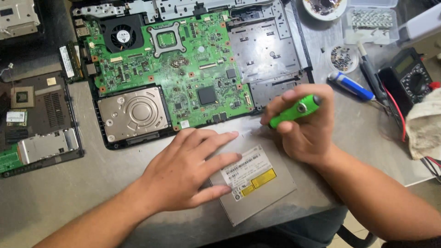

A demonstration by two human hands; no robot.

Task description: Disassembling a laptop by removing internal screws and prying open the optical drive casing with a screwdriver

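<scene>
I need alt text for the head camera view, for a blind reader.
A left hand presses flat on a slim grey optical drive on a grey table, while the right hand grips a green screwdriver. Behind them lies an opened laptop with a green motherboard.

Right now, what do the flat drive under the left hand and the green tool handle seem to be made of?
Optical drive: probably sheet metal, matte grey, with a paper label. Screwdriver handle in the right hand: likely glossy green plastic. The left hand rests flat on the drive.
</scene>
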